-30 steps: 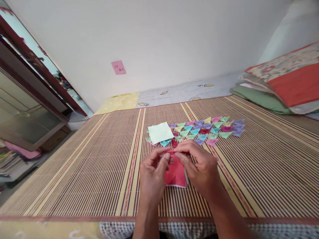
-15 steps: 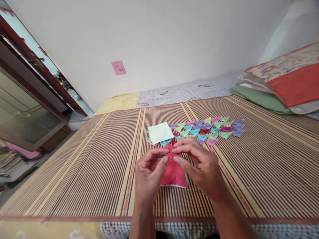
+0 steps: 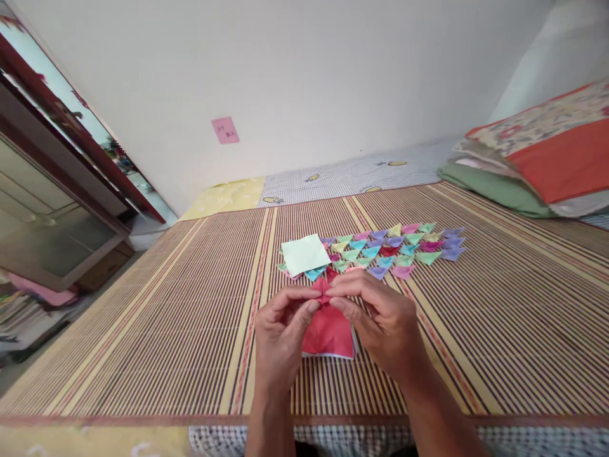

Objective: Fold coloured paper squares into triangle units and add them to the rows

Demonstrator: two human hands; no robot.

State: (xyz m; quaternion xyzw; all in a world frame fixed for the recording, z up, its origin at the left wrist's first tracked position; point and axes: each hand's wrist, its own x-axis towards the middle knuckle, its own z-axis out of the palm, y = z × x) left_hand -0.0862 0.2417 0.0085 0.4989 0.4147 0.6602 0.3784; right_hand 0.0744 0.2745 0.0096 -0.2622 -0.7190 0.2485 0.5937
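A striped bamboo mat (image 3: 499, 330) covers the bed and fills the lower half of the frame. Near its centre lies a stack of red paper sheets (image 3: 328, 336), with a white edge showing at the bottom. Just above it, a pale green square sheet (image 3: 304, 254) rests over the left end of small folded paper triangles (image 3: 394, 247) in many colours, laid in rows toward the right. At the upper right, a pile of pillows (image 3: 547, 158) sits on the mat's far corner.

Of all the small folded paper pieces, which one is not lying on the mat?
The red piece, pinched between the left hand and the right hand. The other pieces lie in rows on the mat beyond the hands.
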